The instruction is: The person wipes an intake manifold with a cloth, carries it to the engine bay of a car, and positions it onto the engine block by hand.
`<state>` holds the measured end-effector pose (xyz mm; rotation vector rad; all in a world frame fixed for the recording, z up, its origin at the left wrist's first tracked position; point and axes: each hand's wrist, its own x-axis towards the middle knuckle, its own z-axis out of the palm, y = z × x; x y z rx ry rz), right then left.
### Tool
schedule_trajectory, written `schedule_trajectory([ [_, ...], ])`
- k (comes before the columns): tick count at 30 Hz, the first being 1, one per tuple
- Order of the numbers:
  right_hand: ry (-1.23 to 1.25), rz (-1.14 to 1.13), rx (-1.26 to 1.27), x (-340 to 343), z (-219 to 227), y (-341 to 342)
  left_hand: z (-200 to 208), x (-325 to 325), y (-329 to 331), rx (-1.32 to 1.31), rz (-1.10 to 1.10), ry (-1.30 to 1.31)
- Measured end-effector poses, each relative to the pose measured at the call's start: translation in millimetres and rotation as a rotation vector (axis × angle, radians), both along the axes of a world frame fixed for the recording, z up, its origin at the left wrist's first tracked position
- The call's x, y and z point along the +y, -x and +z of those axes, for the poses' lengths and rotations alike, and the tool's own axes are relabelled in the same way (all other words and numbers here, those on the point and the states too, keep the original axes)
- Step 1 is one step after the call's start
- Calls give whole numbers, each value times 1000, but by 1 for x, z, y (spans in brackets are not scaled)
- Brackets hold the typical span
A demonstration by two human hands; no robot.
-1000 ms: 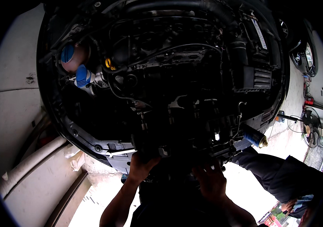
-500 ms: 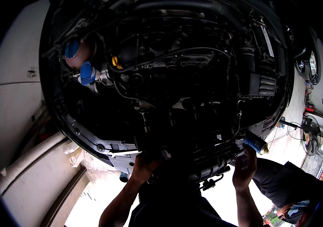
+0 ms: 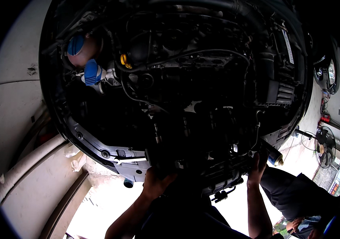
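A bulky black engine part [image 3: 221,169], in shape like an intake manifold, lies in deep shadow at the front of an open engine bay. My left hand [image 3: 157,183] is closed round its left end, the fingertips lost in the dark. At the other end my right hand [image 3: 256,169] grips it, fingers pointing up and partly hidden in shadow. Just right of that hand a blue spray can [image 3: 274,157] lies tilted. A silver wrench [image 3: 131,160] rests on the front panel beside my left hand. Behind the part stand several slim metal injector-like pieces [image 3: 157,133].
Two blue-capped reservoirs [image 3: 75,45] and a yellow dipstick loop [image 3: 124,59] sit at the bay's far left. A dark hose [image 3: 194,51] crosses the engine. At right are a standing fan [image 3: 325,147], another car's headlight [image 3: 331,71] and a person in dark clothes [image 3: 293,195].
My right hand has moved up and in against the part's right end, now covering some of the spray can. My left hand keeps its hold. The view has shifted slightly.
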<state>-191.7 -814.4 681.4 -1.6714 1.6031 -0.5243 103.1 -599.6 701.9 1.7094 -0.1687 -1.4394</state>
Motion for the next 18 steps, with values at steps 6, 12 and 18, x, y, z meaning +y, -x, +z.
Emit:
schedule_trajectory([
  [6, -247, -474, -329, 9, -4, -6, -3, 1, 0, -28, 37, 45],
  [12, -761, -431, -697, 1, -16, 17, 7, -9, -5, -4, 42, -34],
  [18, -828, -537, -778, -6, -10, -11, 7, -6, -1, -35, -2, -81],
])
